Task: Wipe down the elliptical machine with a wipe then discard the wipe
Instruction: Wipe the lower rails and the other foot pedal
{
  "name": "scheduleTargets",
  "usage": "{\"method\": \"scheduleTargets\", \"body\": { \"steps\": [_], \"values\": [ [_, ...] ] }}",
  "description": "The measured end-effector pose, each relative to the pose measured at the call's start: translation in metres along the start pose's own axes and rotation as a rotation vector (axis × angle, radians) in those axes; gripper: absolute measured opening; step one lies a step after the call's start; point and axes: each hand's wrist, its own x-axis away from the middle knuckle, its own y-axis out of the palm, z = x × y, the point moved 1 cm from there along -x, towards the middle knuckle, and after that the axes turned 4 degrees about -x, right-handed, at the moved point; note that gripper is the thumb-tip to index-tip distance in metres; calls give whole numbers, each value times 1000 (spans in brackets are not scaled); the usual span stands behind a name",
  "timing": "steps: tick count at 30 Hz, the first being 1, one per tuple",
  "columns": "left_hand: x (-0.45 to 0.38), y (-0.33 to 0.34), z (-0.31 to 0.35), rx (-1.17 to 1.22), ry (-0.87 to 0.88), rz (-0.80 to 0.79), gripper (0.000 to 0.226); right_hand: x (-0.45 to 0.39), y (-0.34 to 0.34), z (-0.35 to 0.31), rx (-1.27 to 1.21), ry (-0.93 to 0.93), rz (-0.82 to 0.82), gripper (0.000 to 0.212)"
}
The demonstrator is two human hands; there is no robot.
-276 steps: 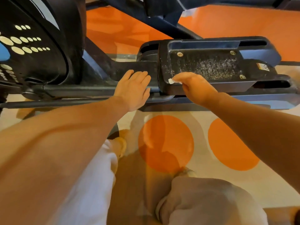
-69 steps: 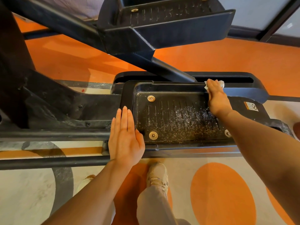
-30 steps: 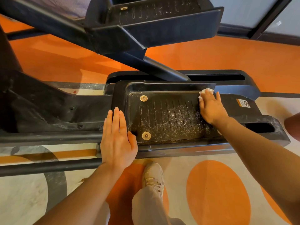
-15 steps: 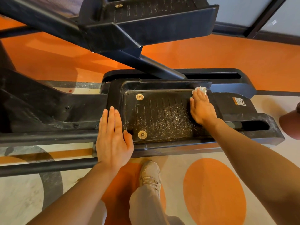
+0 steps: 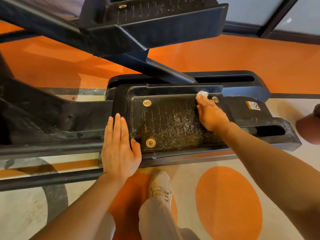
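The wipe (image 5: 202, 93) is bunched up white at the far edge of the near pedal (image 5: 166, 122), poking out just past the right hand's (image 5: 210, 112) fingertips, right against the raised back lip and just beside a brass bolt (image 5: 215, 99). That hand lies flat on the pedal, fingers straight and pressing the wad down, not clenched around it. So the wipe sits ahead of the fingers, away from the person, and the speckled, dusty tread stretches off to the left along the pedal's long axis, which runs side to side in front of them. I'd say the next stroke wants to come back towards the body or sweep left across that grit. The left hand (image 5: 119, 149) is spread open, palm down on the pedal's left end, bracing, holding nothing. It's well apart from the wipe, so the right hand is the one doing the work here. The second pedal (image 5: 155, 26) hangs higher up behind
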Motion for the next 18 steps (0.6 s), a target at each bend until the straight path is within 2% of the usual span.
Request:
{"method": "scheduleTargets", "body": {
  "steps": [2, 5, 10, 13, 18],
  "values": [
    [0, 0, 0, 10, -5, 10, 68, -4, -4, 3, -31, 53, 24, 45],
    [0, 0, 1, 23, -9, 17, 68, -2, 0, -11, -61, 25, 3, 44],
    [0, 0, 1, 27, -13, 18, 68, -3, 26, -63, -60, -199, -161, 49],
    [0, 1, 0, 27, -18, 14, 69, -3, 38, -76, -44, -268, -192, 51],
    [-1, 1, 0, 38, -30, 7, 70, -16, 25, -35, -37, -66, -80, 51]
  ]
}}
